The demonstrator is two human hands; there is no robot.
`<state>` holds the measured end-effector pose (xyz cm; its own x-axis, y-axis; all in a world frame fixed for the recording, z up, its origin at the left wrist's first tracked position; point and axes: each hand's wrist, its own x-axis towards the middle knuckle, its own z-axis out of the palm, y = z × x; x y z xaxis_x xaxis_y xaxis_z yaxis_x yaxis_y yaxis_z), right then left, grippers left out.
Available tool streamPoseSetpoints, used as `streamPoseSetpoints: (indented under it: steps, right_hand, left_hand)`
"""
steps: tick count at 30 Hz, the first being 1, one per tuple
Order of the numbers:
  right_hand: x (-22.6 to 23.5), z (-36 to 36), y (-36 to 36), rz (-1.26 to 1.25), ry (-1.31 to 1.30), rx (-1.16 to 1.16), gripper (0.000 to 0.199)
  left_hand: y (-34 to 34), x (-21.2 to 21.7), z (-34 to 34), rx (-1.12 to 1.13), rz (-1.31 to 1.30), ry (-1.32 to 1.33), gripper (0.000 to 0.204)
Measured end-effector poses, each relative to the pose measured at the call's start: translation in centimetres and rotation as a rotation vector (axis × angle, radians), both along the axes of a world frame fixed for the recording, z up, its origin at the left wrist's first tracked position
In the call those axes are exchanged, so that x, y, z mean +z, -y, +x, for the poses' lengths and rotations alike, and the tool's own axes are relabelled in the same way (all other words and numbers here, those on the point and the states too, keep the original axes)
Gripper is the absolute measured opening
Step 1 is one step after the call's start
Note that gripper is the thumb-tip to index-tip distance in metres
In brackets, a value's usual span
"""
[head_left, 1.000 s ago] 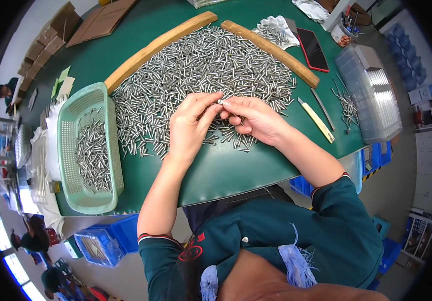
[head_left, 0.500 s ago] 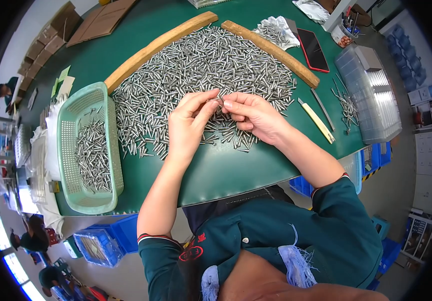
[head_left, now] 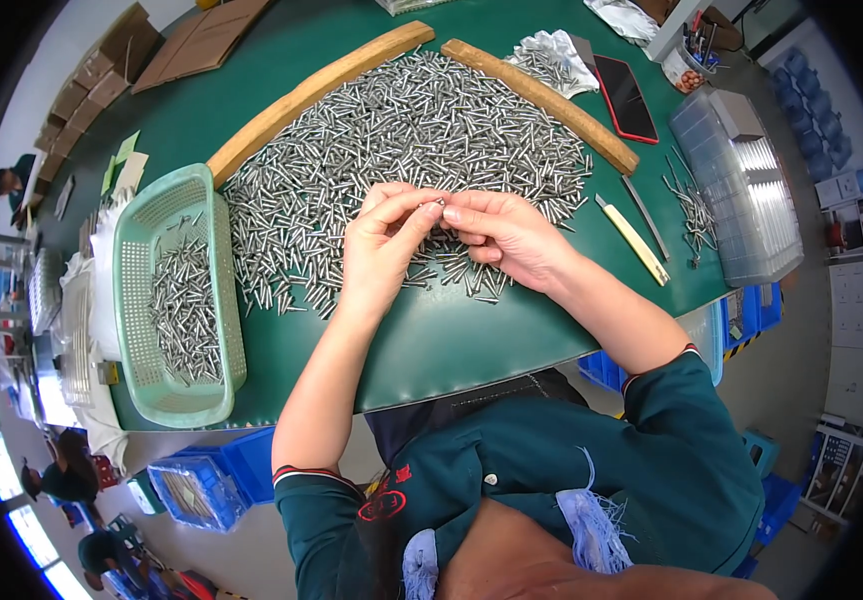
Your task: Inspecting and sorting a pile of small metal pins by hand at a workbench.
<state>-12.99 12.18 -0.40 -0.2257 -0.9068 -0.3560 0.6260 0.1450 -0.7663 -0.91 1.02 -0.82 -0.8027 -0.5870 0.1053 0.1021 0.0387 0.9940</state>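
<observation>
A broad heap of small silvery metal pins [head_left: 351, 130], pointed and rivet-like, covers the middle of the green table. Over its near part, my left hand [head_left: 383, 240] and my right hand [head_left: 511, 232] meet fingertip to fingertip. Both are closed in a pinch, thumb against forefinger, on one small metal pin [head_left: 440, 203]; only a shiny bit of it shows between the fingers. To the left of my left forearm, a pale green perforated plastic basket [head_left: 229, 310] holds a smaller pile of similar pins.
Two wooden strips [head_left: 326, 88] [head_left: 541, 98] border the heap's far side. At right lie a yellow-handled cutter knife [head_left: 633, 240], a thin metal strip [head_left: 645, 218], a red-edged phone [head_left: 624, 98], loose metal pieces [head_left: 693, 215] and a clear plastic case [head_left: 721, 190]. A white glove [head_left: 556, 58] sits behind.
My fingertips have drawn closer together around the small pin, and my left hand has shifted slightly to the right. The heap and basket look the same.
</observation>
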Motion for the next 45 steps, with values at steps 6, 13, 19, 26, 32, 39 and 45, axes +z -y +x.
streamPoseSetpoints:
  steps: [6,13,19,26,32,39,45]
  right_hand:
    - [0.1,-0.1,-0.1,0.019,-0.241,-0.005,0.019]
    - [0.6,-0.3,-0.3,0.012,-0.274,0.012,0.022]
    - [-0.6,-0.9,-0.1,-0.007,0.353,-0.022,0.018]
    - [-0.1,-1.0,-0.1,-0.048,0.388,-0.008,0.017]
    - [0.0,-0.4,-0.1,-0.010,0.257,-0.012,0.022]
    - [-0.7,-0.2,-0.2,-0.019,-0.145,0.094,0.022]
    - [-1.3,-1.1,-0.1,-0.091,0.483,0.082,0.015]
  left_hand:
    - [-0.2,0.2,-0.1,0.008,-0.036,0.048,0.017]
    - [0.0,0.1,0.2,0.033,-0.557,0.069,0.023]
    - [0.1,0.4,0.0,-0.009,0.085,-0.018,0.026]
    - [0.2,0.4,-0.1,-0.028,0.226,-0.060,0.041]
    - [0.0,0.3,-0.2,-0.014,0.141,-0.075,0.042]
    - [-0.8,0.7,0.0,0.088,-0.673,0.050,0.047]
    - [-0.6,1.2,0.1,0.094,-0.558,-0.011,0.048]
